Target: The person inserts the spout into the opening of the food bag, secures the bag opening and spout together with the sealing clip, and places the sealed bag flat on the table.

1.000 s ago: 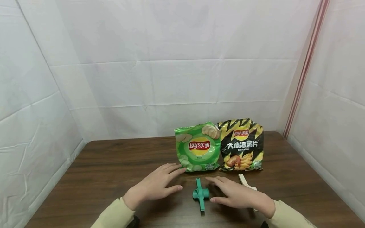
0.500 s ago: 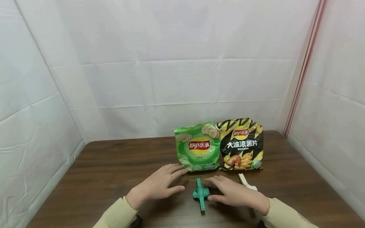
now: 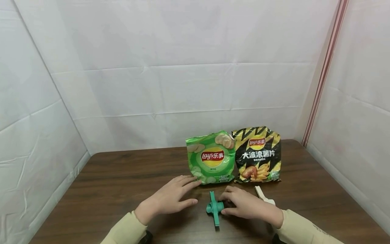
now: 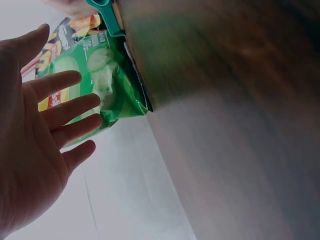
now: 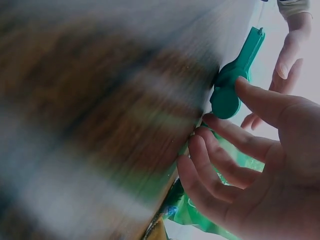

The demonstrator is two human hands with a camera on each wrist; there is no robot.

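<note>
A green bag clip point(image 3: 214, 208) with a round capped spout lies on the table between my hands. My right hand point(image 3: 243, 204) has its thumb and index finger at either side of the spout cap point(image 5: 226, 102), and the thumb tip overlaps it. The other right fingers are bent towards the tabletop. My left hand point(image 3: 169, 196) is spread, fingers extended, its fingertips at the lower left corner of the green chip bag point(image 3: 210, 169); contact is unclear. Beside that bag stands a black and yellow chip bag point(image 3: 257, 162). A white clip point(image 3: 264, 196) is partly hidden behind my right forearm.
The dark wooden table point(image 3: 128, 169) spreads out to the left. White sheeting point(image 3: 170, 88) hangs behind it and on both sides. Both chip bags stand upright near the back edge.
My right hand has moved left to the green clip, its fingers bending more around the spout. The clip has shifted slightly. My left hand has edged a little to the right.
</note>
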